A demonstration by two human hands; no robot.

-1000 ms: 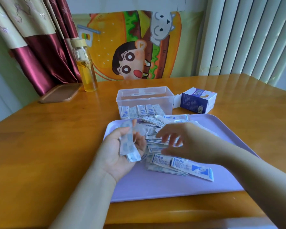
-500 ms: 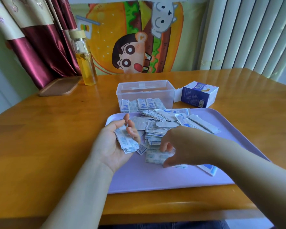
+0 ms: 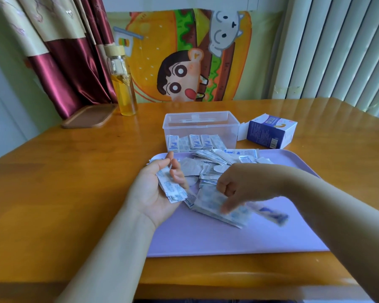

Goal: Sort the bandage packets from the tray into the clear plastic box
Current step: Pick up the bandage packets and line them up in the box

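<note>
Bandage packets (image 3: 214, 169), white with blue print, lie heaped on the lilac tray (image 3: 206, 237); more stand in a row inside the clear plastic box (image 3: 200, 125) just behind it. Both sit on an orange wooden counter (image 3: 74, 193), with a maroon curtain (image 3: 74, 73) behind. The left grip (image 3: 155, 191), palm up, curls round a small stack (image 3: 173, 189). The right grip (image 3: 239, 184) is curled over blurred packets; whether it has any pinched cannot be told.
</note>
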